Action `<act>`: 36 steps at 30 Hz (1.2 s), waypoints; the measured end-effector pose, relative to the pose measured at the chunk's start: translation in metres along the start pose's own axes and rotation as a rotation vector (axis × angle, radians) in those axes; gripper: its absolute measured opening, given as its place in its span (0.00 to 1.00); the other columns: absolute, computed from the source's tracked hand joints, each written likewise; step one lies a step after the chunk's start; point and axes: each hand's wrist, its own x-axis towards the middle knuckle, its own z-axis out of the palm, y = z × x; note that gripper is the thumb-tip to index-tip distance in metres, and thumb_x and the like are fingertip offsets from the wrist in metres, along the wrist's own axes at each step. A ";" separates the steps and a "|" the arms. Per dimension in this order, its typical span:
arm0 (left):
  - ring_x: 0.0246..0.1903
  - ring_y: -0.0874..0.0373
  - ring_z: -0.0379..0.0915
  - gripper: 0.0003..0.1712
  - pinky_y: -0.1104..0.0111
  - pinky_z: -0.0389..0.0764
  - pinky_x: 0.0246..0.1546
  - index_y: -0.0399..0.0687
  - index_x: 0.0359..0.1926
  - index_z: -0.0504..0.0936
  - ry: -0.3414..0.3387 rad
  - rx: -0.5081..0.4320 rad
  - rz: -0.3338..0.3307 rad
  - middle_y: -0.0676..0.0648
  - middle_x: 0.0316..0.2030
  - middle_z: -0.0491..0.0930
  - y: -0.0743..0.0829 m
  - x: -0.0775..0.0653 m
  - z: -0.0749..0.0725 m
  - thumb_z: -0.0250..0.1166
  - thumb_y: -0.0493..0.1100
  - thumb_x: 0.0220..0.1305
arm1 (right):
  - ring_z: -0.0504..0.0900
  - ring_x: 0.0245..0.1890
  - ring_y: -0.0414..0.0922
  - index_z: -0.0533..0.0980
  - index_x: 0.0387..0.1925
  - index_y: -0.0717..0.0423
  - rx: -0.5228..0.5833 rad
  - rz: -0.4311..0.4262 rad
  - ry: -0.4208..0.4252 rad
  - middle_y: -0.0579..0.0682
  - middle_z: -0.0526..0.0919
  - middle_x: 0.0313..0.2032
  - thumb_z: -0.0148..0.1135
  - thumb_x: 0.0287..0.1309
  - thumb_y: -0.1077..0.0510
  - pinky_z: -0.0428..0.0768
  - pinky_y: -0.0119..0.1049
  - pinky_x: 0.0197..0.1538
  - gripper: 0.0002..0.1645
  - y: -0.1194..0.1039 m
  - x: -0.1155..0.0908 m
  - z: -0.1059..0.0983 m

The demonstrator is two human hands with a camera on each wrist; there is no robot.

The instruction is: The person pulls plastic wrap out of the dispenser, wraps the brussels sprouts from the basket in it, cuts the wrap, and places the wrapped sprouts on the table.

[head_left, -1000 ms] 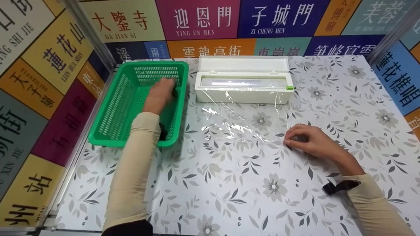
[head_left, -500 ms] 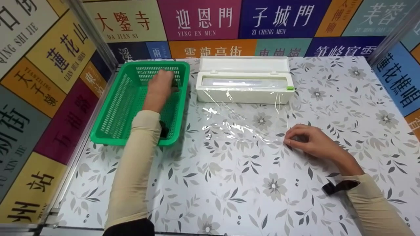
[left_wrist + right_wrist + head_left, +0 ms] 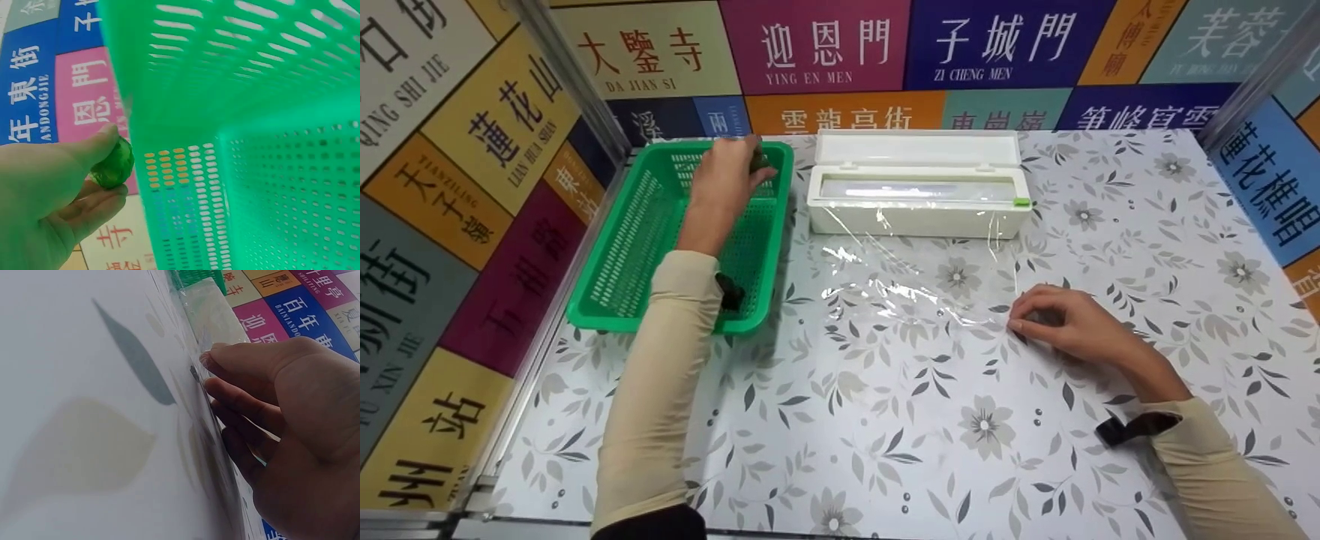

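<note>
My left hand (image 3: 724,176) is raised over the back of the green plastic basket (image 3: 782,247). In the left wrist view, its thumb and fingers hold a small, round, glossy dark green thing (image 3: 114,164), whose kind I cannot tell, beside the basket's rim. The head view shows little of that thing. A sheet of clear cling film (image 3: 900,289) lies on the table, drawn out from the front of a white dispenser box (image 3: 915,221). At the sheet's near right corner, my right hand (image 3: 1072,319) pinches the film between thumb and fingertips.
The dispenser's lid (image 3: 915,148) stands raised at the back, and a green slider (image 3: 1021,202) sits at its right end. A flower-patterned cover (image 3: 885,450) spreads over the table. Panels with printed characters (image 3: 825,45) wall in the back and sides.
My left hand has risen and moved toward the basket's back rim, bringing the round green thing up with it. The right hand keeps its place at the film's corner.
</note>
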 end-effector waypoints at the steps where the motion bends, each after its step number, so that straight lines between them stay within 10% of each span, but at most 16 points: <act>1: 0.55 0.44 0.84 0.23 0.50 0.88 0.57 0.41 0.64 0.81 0.010 -0.011 0.006 0.37 0.57 0.85 0.003 0.000 -0.001 0.67 0.51 0.78 | 0.83 0.51 0.35 0.90 0.39 0.44 0.002 0.000 0.002 0.45 0.90 0.46 0.75 0.67 0.59 0.68 0.17 0.65 0.05 0.000 0.000 0.000; 10: 0.46 0.47 0.81 0.23 0.57 0.85 0.47 0.41 0.59 0.83 0.114 -0.094 0.127 0.37 0.51 0.88 0.025 -0.008 -0.003 0.67 0.54 0.78 | 0.83 0.51 0.33 0.90 0.40 0.46 0.000 -0.031 0.000 0.48 0.90 0.46 0.75 0.68 0.60 0.68 0.16 0.64 0.04 0.000 -0.001 0.001; 17: 0.54 0.47 0.87 0.21 0.56 0.88 0.57 0.51 0.63 0.86 0.177 -0.121 0.286 0.42 0.55 0.90 0.039 -0.018 -0.003 0.66 0.55 0.78 | 0.83 0.50 0.35 0.89 0.40 0.44 0.015 0.015 -0.005 0.46 0.89 0.45 0.75 0.68 0.59 0.71 0.18 0.61 0.04 0.000 -0.001 0.001; 36: 0.42 0.54 0.87 0.24 0.68 0.90 0.46 0.41 0.60 0.87 0.112 -0.296 0.473 0.42 0.50 0.91 0.087 -0.040 -0.009 0.70 0.54 0.75 | 0.83 0.51 0.34 0.90 0.40 0.45 0.006 0.015 0.000 0.46 0.90 0.46 0.75 0.67 0.60 0.69 0.17 0.64 0.05 0.001 0.000 0.000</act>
